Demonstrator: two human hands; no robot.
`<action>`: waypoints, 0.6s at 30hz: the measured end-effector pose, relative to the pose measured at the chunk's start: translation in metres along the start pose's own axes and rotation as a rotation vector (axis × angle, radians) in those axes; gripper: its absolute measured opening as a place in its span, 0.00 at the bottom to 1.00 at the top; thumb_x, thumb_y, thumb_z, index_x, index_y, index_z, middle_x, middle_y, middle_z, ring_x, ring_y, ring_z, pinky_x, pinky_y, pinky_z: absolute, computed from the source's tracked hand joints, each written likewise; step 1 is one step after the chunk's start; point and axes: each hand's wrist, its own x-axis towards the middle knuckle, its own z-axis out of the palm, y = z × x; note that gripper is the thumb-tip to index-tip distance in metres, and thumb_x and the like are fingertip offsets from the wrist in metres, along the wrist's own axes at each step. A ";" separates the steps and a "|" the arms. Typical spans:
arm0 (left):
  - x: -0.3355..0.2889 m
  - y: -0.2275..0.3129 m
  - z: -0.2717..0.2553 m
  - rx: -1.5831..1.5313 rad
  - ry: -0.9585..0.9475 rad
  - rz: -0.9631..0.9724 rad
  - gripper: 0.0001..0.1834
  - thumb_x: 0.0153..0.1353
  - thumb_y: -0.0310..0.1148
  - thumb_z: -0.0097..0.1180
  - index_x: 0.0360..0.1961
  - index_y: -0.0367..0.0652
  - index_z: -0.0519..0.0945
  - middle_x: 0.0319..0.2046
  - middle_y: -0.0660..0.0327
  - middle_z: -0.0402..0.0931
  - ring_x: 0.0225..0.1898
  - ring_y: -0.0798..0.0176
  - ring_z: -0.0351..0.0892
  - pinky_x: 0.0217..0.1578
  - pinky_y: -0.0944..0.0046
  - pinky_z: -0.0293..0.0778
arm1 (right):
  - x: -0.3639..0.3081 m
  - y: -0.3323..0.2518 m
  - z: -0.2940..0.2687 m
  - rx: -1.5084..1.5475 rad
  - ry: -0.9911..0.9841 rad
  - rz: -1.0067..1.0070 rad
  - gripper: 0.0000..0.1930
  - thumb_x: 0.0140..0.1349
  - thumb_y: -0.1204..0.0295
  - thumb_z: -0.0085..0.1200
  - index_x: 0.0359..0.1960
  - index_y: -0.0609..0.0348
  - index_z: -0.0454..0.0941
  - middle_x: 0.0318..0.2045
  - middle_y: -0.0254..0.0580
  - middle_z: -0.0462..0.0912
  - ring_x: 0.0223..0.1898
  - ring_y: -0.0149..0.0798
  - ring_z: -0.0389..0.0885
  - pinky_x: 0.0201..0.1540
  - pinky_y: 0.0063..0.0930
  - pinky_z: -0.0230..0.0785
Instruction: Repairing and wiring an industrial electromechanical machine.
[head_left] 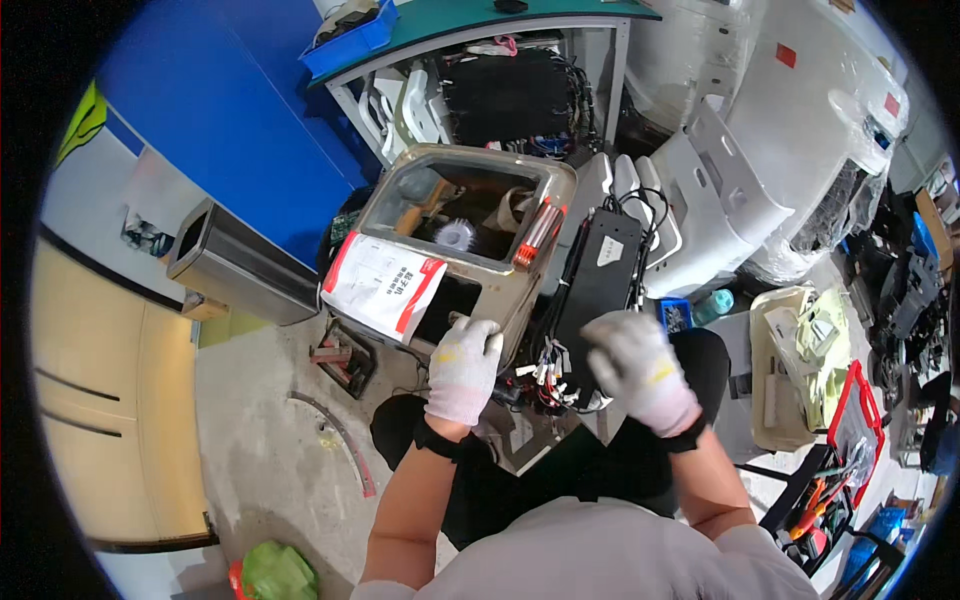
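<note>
My left hand (466,362), in a white knit glove, is at the near edge of a beige plastic housing (520,300) with a clear window. Its fingers are curled in, and whatever they may hold is hidden. Beside them is a dark opening in the housing, next to a red-and-white printed sheet (383,287). Gloved the same way, my right hand (637,368) is over the near right end of a long black box (606,262); its fingers are smeared by motion. A bundle of cables with white connectors (548,368) lies between the hands. Orange-and-silver sticks (540,236) rest on the window's right edge.
A green-topped bench (470,22) stands behind the housing, with a blue tray (350,40) on its corner. White shells (720,190) stand at the right, near a blue box of small parts (676,315) and a beige bin (783,370). A metal trash can (245,265) stands left.
</note>
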 end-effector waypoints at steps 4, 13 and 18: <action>0.004 -0.003 -0.002 -0.063 -0.018 -0.010 0.07 0.57 0.29 0.60 0.36 0.38 0.82 0.35 0.52 0.79 0.39 0.48 0.79 0.41 0.56 0.75 | 0.019 -0.010 0.038 0.143 -0.185 -0.114 0.14 0.57 0.65 0.57 0.42 0.57 0.80 0.45 0.42 0.80 0.54 0.49 0.74 0.57 0.44 0.65; 0.020 0.003 0.008 0.019 -0.105 -0.089 0.10 0.58 0.32 0.61 0.38 0.39 0.82 0.36 0.51 0.78 0.40 0.47 0.79 0.41 0.56 0.75 | 0.015 0.009 0.055 0.222 -0.255 -0.147 0.18 0.52 0.60 0.64 0.42 0.55 0.81 0.44 0.40 0.79 0.57 0.48 0.72 0.61 0.45 0.62; 0.016 0.006 0.003 -0.017 -0.157 -0.038 0.12 0.57 0.31 0.61 0.41 0.37 0.81 0.37 0.49 0.77 0.39 0.46 0.78 0.41 0.55 0.75 | 0.017 0.015 0.058 0.308 -0.121 -0.119 0.15 0.47 0.63 0.66 0.32 0.58 0.77 0.43 0.42 0.77 0.54 0.50 0.74 0.57 0.43 0.68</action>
